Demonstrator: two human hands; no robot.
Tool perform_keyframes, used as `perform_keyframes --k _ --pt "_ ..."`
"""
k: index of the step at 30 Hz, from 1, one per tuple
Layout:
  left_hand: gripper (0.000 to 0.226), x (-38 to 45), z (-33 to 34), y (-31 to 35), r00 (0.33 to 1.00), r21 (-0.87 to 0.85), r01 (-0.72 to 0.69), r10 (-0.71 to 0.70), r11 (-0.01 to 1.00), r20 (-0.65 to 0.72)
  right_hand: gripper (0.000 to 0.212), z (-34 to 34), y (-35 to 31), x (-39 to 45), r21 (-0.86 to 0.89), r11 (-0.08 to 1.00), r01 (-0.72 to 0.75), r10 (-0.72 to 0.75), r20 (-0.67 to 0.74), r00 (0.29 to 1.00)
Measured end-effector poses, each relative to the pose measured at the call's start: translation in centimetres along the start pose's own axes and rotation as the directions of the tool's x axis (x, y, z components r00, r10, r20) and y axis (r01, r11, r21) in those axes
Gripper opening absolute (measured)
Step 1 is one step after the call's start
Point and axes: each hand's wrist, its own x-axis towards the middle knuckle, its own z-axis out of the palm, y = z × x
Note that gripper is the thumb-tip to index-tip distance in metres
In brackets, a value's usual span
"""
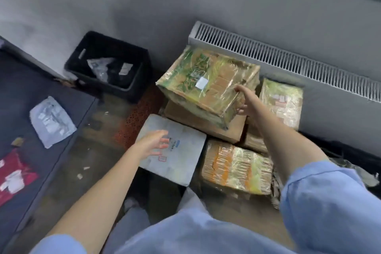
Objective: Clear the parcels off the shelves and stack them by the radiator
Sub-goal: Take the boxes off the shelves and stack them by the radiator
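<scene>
A green and brown tape-wrapped box [198, 84] lies tilted on top of a plain cardboard box [206, 126], in front of the white radiator [288, 62]. My right hand [245, 101] grips the tilted box's right edge, thumb on top and fingers underneath. My left hand [156, 144] hovers open, fingers spread, over a flat grey parcel [175, 163] that lies on the floor beside the stack. Two more taped boxes are here: one [282, 101] against the radiator and one with orange tape [237, 169] at the front.
A black crate [109, 64] with bagged items stands in the corner to the left. On the dark surface [24, 93] at far left lie a grey mailer bag [51, 121] and a red one [14, 173]. Bare floor lies between that surface and the stack.
</scene>
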Motion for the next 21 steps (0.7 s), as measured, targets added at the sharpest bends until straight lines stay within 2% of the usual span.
perform_keyframes --k 2,5,8,10,12,13,14,16,18,19,21 --pt "0.037 0.9 1.4 1.3 1.0 0.065 -0.004 0.004 0.998 -0.003 0.087 -0.4 -2.1 3.4 -0.074 0.997 -0.008 0.009 0.01 1.0" --pt "0.038 1.8 3.5 3.1 1.0 0.164 0.014 -0.016 0.986 0.007 0.07 -1.3 -3.2 7.4 -0.086 0.995 -0.052 0.05 -0.026 0.998" --pt "0.035 2.2 5.2 5.3 0.999 0.273 0.004 -0.019 0.962 0.051 0.067 -3.0 -3.3 9.8 -0.003 1.0 -0.03 0.029 -0.128 0.991" --pt "0.034 2.3 6.3 6.8 0.997 0.296 -0.043 0.022 0.954 0.073 0.064 -4.3 -3.1 10.7 -0.03 1.0 0.007 -0.013 -0.221 0.975" --pt "0.033 2.2 7.2 8.1 0.994 0.317 -0.104 0.083 0.943 0.077 0.042 -5.5 -2.7 11.2 -0.121 0.992 0.034 -0.071 -0.316 0.946" --pt "0.034 2.0 7.5 8.4 0.992 0.338 -0.123 0.102 0.933 0.079 0.027 -5.8 -2.5 11.3 -0.182 0.983 0.018 -0.08 -0.34 0.937" --pt "0.034 1.7 7.7 8.5 0.99 0.366 -0.134 0.111 0.921 0.085 0.022 -5.7 -2.3 11.1 -0.261 0.965 -0.019 -0.076 -0.35 0.934" --pt "0.035 0.9 7.4 8.0 0.989 0.426 -0.145 0.113 0.893 0.1 0.031 -4.3 -2.0 10.0 -0.444 0.891 -0.093 -0.073 -0.342 0.937" --pt "0.036 -0.1 6.0 6.7 0.989 0.475 -0.149 0.118 0.867 0.093 0.042 -1.5 -1.8 8.5 -0.617 0.786 -0.038 -0.204 -0.317 0.926" --pt "0.036 -0.7 4.9 6.0 0.99 0.492 -0.141 0.118 0.859 0.079 0.048 0.6 -1.6 7.2 -0.703 0.711 0.01 -0.277 -0.267 0.923" --pt "0.036 -2.3 1.8 4.5 0.993 0.504 -0.114 0.119 0.856 0.022 0.047 5.5 -0.8 4.1 -0.838 0.519 0.17 -0.39 -0.056 0.919"
